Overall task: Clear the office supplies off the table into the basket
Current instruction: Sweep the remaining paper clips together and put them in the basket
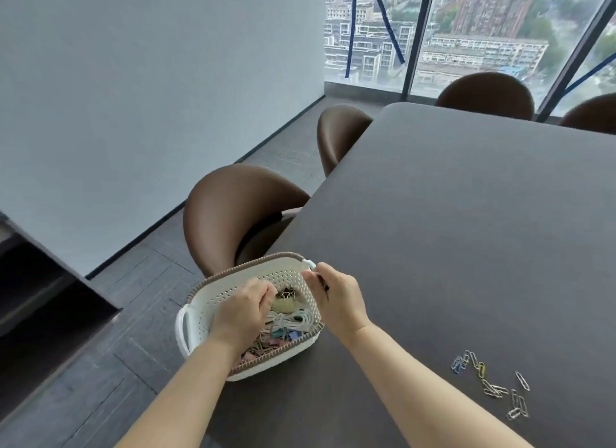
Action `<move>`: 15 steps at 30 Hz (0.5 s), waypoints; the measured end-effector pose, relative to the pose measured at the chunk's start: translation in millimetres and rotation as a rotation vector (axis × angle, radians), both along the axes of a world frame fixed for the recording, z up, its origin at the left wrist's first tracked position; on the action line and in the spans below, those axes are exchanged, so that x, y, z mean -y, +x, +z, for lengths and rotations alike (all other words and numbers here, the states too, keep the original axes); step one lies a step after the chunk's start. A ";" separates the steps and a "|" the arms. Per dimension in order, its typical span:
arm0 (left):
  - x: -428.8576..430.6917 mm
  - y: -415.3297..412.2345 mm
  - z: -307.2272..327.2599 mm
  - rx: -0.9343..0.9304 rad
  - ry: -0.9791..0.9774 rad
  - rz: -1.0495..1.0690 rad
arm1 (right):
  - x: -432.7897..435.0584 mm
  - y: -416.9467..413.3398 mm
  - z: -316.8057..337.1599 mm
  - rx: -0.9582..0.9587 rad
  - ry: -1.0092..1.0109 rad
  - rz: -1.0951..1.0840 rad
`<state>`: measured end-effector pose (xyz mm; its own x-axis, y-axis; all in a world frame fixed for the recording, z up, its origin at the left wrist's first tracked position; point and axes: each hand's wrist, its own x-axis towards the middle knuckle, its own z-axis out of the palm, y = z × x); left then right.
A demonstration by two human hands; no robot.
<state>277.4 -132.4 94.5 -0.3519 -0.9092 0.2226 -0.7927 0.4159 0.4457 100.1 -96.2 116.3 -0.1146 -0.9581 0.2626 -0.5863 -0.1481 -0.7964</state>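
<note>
Left over: a scatter of paper clips (490, 382) flat on the tabletop (466, 214), well apart from the basket (206, 301), probably light, thin, slippery, best pinched edgewise; left hand (241, 309) curled inside, right hand (336, 297) pinching something small, contents unclear.
</note>
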 end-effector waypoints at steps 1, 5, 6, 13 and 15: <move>2.7 10.3 1.6 0.009 0.013 0.006 | 7.2 14.0 0.7 -0.009 -0.006 0.018; 10.3 36.5 4.1 0.163 -0.013 0.010 | 27.9 41.8 -6.0 -0.181 0.011 0.056; 11.7 41.3 4.3 0.173 0.000 0.007 | 31.1 44.5 -9.8 -0.228 0.014 0.067; 17.2 57.6 1.3 0.141 -0.047 -0.064 | 27.8 42.0 -16.2 -0.398 0.205 0.077; 17.7 57.2 0.0 0.142 -0.068 -0.062 | 25.4 38.6 -14.2 -0.416 0.215 0.067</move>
